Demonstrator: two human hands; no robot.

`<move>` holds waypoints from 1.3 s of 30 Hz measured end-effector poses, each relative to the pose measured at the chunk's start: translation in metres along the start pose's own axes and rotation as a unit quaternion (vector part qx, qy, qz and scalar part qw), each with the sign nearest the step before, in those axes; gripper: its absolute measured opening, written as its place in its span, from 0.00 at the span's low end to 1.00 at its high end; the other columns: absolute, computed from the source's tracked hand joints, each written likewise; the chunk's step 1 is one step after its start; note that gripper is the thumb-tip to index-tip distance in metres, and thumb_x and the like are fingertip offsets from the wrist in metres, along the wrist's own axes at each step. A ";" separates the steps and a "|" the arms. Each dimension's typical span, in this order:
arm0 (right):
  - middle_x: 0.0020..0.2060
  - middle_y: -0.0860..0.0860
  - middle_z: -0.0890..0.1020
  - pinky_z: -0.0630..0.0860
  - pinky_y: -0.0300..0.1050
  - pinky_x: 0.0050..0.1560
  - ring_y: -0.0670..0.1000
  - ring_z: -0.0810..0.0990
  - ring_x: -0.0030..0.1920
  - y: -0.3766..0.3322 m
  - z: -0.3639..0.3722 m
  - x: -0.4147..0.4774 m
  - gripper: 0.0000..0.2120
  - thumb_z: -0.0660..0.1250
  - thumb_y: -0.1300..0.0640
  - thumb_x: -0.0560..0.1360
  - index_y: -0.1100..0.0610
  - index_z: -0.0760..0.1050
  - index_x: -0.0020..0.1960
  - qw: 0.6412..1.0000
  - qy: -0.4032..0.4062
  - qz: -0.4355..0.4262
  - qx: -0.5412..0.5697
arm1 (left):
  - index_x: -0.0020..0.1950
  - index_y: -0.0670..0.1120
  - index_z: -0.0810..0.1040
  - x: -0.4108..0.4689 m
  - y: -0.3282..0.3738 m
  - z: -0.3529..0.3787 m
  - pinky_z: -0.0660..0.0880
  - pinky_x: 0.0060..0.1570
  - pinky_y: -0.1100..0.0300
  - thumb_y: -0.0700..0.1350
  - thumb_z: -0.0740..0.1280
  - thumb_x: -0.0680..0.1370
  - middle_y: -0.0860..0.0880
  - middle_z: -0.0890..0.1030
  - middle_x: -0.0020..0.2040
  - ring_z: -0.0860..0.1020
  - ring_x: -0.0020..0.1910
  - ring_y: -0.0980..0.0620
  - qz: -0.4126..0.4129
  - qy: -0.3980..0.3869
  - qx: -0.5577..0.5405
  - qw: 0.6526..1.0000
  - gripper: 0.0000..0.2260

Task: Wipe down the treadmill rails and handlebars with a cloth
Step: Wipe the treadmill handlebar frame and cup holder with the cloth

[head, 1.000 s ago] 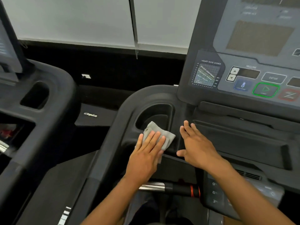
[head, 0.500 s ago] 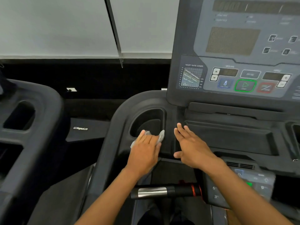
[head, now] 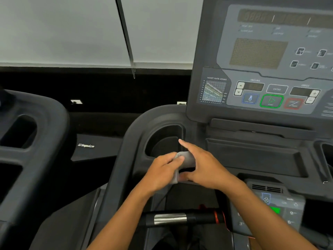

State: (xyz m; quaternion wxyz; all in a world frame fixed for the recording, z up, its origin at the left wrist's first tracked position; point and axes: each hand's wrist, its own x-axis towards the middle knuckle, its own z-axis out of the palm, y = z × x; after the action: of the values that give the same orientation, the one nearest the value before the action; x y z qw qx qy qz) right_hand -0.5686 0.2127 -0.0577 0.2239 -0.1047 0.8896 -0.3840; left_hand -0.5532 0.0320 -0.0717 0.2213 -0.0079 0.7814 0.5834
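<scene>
Both hands meet over the near-left corner of the treadmill console, just this side of the oval cup recess (head: 167,139) sunk in the dark grey moulded rail (head: 129,141). The small grey cloth (head: 187,157) is bunched between them and looks lifted off the plastic. Reads as a refold or a hand-to-hand pass, not a wiping stroke.

Left hand (head: 160,172): fingers curled in, thumb laid on the cloth's left edge, pinching it.

Right hand (head: 207,168): index finger straight, pointing far-left toward the recess. Thumb tucked below the cloth's lower edge, cloth sitting in the fork between the two. Other fingers hidden behind the fabric, so cannot tell whether this hand grips or only steadies.

Black handlebar with a chrome band (head: 171,218) lies near, below the forearms, no hand on it (probably a later stop for the cloth). Grey console panel (head: 270,91) stands far right, well apart from both hands.
</scene>
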 end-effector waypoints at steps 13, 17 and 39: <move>0.41 0.45 0.85 0.78 0.41 0.42 0.46 0.84 0.42 -0.040 -0.013 0.048 0.08 0.76 0.50 0.74 0.54 0.84 0.48 0.984 0.152 0.070 0.063 | 0.62 0.58 0.84 0.008 -0.044 -0.075 0.76 0.64 0.50 0.52 0.69 0.81 0.57 0.84 0.56 0.80 0.58 0.55 0.029 0.325 0.115 0.938 0.11; 0.41 0.54 0.82 0.70 0.47 0.34 0.57 0.80 0.39 -0.044 -0.002 0.080 0.07 0.68 0.57 0.78 0.56 0.72 0.53 0.953 0.208 -0.082 -0.205 | 0.76 0.52 0.73 0.020 -0.072 -0.096 0.66 0.71 0.44 0.55 0.67 0.81 0.48 0.75 0.70 0.73 0.70 0.45 -0.014 0.367 0.273 0.889 0.23; 0.63 0.54 0.78 0.66 0.42 0.50 0.54 0.78 0.56 -0.066 0.032 0.124 0.20 0.48 0.55 0.83 0.61 0.78 0.56 0.850 -0.310 0.083 -0.418 | 0.85 0.45 0.48 0.033 -0.088 -0.087 0.78 0.60 0.45 0.65 0.53 0.84 0.40 0.69 0.75 0.76 0.66 0.39 -0.058 0.289 0.391 0.872 0.36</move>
State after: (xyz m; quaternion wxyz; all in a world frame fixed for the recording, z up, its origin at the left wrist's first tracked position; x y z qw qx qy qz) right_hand -0.6614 0.1031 -0.0686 0.4538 -0.2281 0.8560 0.0963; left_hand -0.5887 -0.0679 -0.1442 0.0047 -0.1344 0.9729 0.1881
